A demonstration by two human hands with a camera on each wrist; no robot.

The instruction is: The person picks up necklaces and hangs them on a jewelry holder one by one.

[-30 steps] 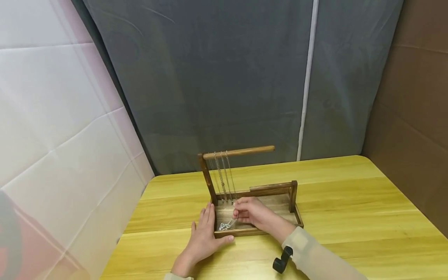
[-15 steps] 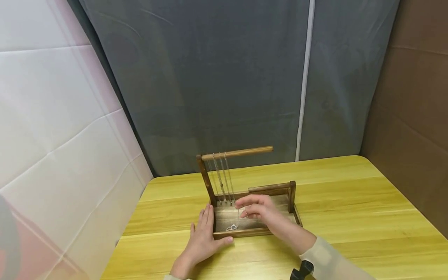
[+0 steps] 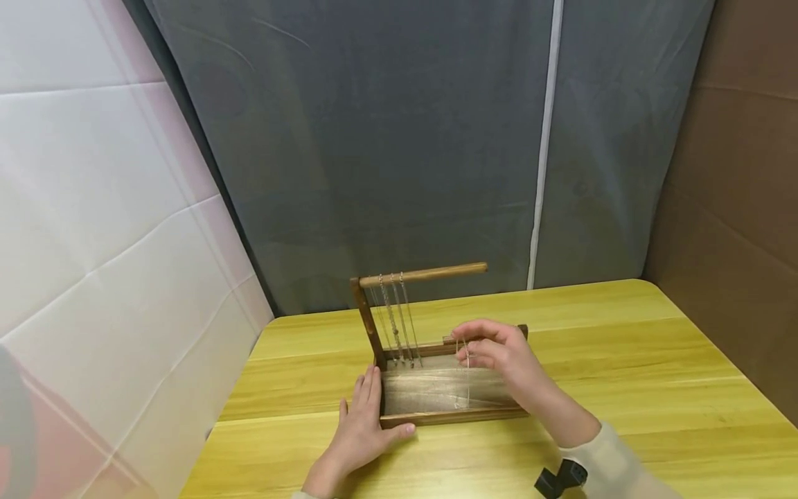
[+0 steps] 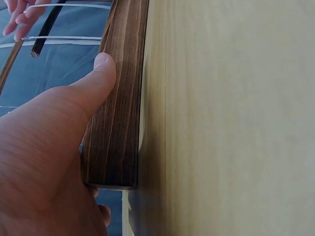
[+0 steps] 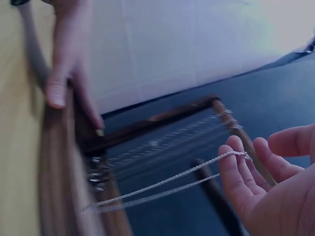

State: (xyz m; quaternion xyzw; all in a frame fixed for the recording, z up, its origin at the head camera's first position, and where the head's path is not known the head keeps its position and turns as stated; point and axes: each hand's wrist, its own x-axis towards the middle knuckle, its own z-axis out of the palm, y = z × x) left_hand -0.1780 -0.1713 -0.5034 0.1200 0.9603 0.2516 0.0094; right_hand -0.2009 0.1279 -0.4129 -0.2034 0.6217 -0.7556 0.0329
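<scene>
A wooden jewelry stand [image 3: 461, 417] with a tray base stands on the table. Several chain necklaces [image 3: 397, 322] hang on the left of its tall bar. My left hand [image 3: 361, 433] rests against the tray's left end, fingers straight along its side; its thumb lies on the front wall [image 4: 120, 123]. Over the right part of the tray, my right hand [image 3: 501, 353] holds a silver chain necklace [image 5: 167, 182]. The chain loops over its bent fingers [image 5: 241, 169] and dangles down, its lower end close over the tray floor.
A lower wooden bar [image 3: 450, 339] on a short post is partly hidden behind my right hand. The yellow wooden table [image 3: 630, 374] lies all around. A grey curtain [image 3: 399, 152] hangs behind; a white panel [image 3: 118, 208] and brown panel [image 3: 736, 180] flank it.
My right hand has lifted the silver necklace from the tray's left part and carried it to the right, so the chain now hangs stretched out. My left hand has stayed in place.
</scene>
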